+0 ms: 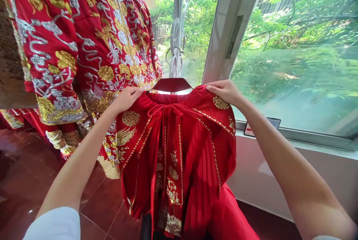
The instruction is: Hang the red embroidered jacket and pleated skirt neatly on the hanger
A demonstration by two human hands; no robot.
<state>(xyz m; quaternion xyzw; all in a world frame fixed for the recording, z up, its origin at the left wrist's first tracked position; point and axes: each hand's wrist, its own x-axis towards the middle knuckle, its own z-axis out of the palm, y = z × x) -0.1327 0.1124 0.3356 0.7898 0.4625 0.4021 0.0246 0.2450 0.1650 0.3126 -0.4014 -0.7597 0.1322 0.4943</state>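
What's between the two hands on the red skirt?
In the head view, a dark red hanger sits between the left hand and right hand, above the gathered waistband of the red skirt.

1. A red jacket point(92, 35), thickly embroidered in gold and silver, hangs at upper left.
2. A large window point(302, 83) shows leafy green trees point(293, 27) outside.
3. A small card point(274, 122) lies on the windowsill point(321, 146).
4. Glossy dark red floor tiles point(22, 180) lie below.
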